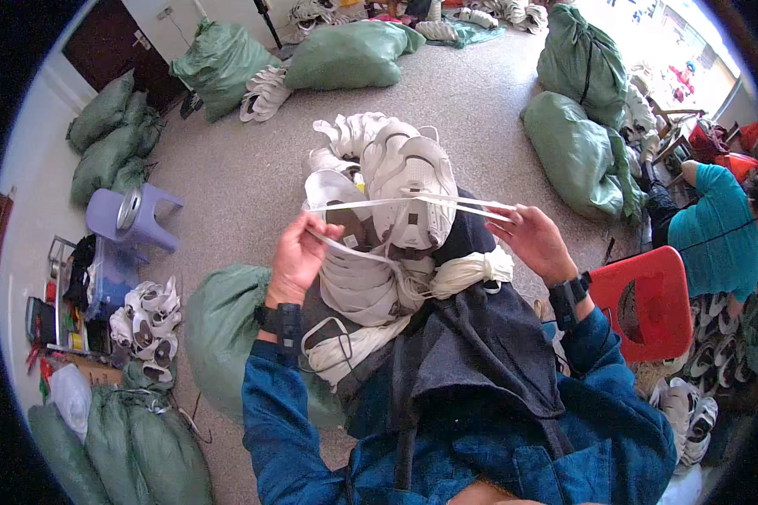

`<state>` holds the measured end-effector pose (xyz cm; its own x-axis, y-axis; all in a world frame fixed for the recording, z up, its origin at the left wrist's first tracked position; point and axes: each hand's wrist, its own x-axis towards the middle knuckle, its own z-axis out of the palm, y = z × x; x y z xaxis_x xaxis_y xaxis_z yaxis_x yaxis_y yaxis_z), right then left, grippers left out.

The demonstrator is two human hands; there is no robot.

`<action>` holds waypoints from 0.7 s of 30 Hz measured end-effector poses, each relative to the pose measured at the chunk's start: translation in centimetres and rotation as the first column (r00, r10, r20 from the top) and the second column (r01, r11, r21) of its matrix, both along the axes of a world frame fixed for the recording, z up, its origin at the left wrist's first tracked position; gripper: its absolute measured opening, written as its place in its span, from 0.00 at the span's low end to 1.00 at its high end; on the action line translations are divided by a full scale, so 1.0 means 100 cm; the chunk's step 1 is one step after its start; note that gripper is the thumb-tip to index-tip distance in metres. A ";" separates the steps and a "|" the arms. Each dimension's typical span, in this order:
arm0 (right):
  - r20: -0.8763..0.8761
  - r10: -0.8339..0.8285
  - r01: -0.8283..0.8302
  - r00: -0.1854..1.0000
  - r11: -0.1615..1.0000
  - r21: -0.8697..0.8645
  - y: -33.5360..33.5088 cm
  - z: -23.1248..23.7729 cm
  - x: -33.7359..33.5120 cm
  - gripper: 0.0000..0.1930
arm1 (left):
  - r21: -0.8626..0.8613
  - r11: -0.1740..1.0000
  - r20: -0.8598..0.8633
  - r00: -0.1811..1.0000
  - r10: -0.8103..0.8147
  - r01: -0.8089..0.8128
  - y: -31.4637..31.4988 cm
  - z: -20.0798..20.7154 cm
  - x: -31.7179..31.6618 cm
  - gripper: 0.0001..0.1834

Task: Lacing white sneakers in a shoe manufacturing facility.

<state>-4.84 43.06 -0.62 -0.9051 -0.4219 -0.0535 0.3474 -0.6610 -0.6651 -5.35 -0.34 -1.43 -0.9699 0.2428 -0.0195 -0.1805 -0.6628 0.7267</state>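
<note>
Speckled floor [480, 126] runs through room I watch remotely. Nearest: left hand [299, 257], right hand [537, 242], fingers of both pinched closed on laces [362, 204] stretched over shoe [429, 172] before apron [480, 353]. Beyond: red seat [669, 295], then purple stool [103, 217]; farther, green sacks [345, 57], dark door [109, 42].

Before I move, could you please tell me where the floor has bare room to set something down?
Bare floor shows between the purple stool and the central shoes, and between those shoes and the right-hand green sacks. It is crowded around the red chair.
</note>
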 end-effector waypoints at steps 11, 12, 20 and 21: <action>0.176 -0.440 0.473 0.881 0.838 -0.272 0.149 -0.028 0.051 0.21 | -0.151 0.940 0.098 0.942 0.322 -0.306 -0.011 -0.019 -0.014 0.13; 0.142 -0.460 0.481 0.877 0.822 -0.306 0.176 -0.045 0.055 0.21 | -0.458 0.808 -0.013 0.912 0.411 -0.370 0.008 -0.016 -0.018 0.14; 0.092 -0.570 0.576 0.817 0.794 -0.195 0.255 -0.093 0.073 0.16 | -0.766 0.255 -0.603 0.797 0.031 -0.590 0.122 0.001 0.015 0.13; 0.089 -0.566 0.571 0.820 0.797 -0.194 0.261 -0.092 0.069 0.16 | -0.804 0.287 -0.531 0.846 0.045 -0.520 0.137 -0.003 0.018 0.12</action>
